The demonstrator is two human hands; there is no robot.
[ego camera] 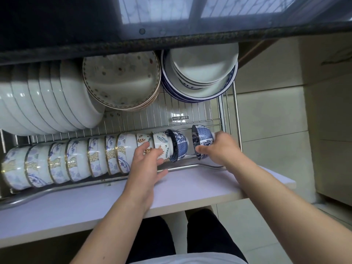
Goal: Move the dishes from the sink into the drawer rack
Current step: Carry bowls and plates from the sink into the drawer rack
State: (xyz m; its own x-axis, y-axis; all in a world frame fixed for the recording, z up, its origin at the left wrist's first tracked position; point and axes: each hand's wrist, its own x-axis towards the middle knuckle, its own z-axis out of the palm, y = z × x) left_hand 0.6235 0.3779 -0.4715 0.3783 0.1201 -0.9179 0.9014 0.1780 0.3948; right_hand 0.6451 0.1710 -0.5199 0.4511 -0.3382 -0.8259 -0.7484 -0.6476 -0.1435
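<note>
Dark trouser legs point(190, 235) stand below, partly hidden by the drawer front point(95, 202). Left hand point(146, 161), fingers loose, touches the racked bowls point(160, 143); right hand point(219, 147) grips a blue bowl point(202, 138) at the drawer rack's point(190, 111) end, its foot hidden.

Your head view: daylight, cool and even, from window point(200, 8) at top. Countertop edge point(133, 44) dark, shading rear of drawer rack point(190, 111). Soft glare streaks on white plates point(47, 96). Strong wide-angle bending toward edges. Focus sharp mid-frame; your forearms near bottom slightly soft.
</note>
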